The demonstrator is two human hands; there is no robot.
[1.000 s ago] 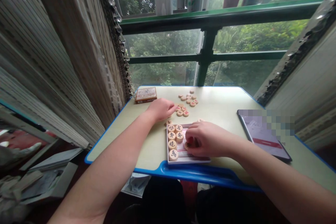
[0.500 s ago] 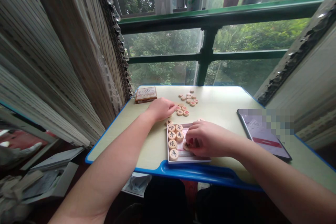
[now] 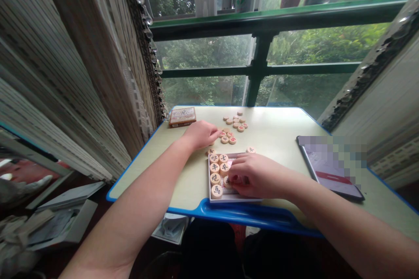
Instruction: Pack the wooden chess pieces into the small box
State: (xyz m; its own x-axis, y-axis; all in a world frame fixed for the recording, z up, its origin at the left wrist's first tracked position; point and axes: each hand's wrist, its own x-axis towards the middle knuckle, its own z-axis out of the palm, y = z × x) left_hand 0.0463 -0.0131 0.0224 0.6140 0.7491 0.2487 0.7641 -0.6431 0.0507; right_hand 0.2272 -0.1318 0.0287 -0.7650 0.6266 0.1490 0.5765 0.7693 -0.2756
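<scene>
A shallow white box [image 3: 214, 199] lies near the table's front edge with several round wooden chess pieces [image 3: 215, 179] set in rows along its left side. My right hand [image 3: 253, 175] rests inside the box, fingers curled and pinched on a chess piece beside those rows. My left hand [image 3: 200, 134] lies farther back on the table, fingers curled over loose pieces at the edge of a scattered pile of chess pieces [image 3: 234, 124]. One single piece [image 3: 251, 150] sits just behind the box.
The small cream table has a blue rim [image 3: 248, 218]. A brown box lid [image 3: 182, 117] lies at the back left. A tablet [image 3: 330, 166] lies at the right. A window frame [image 3: 258, 69] stands behind, a woven blind [image 3: 72, 65] hangs at the left.
My right hand has slid slightly left and lower in the box, carrying its piece toward the rows. My left hand has stayed put.
</scene>
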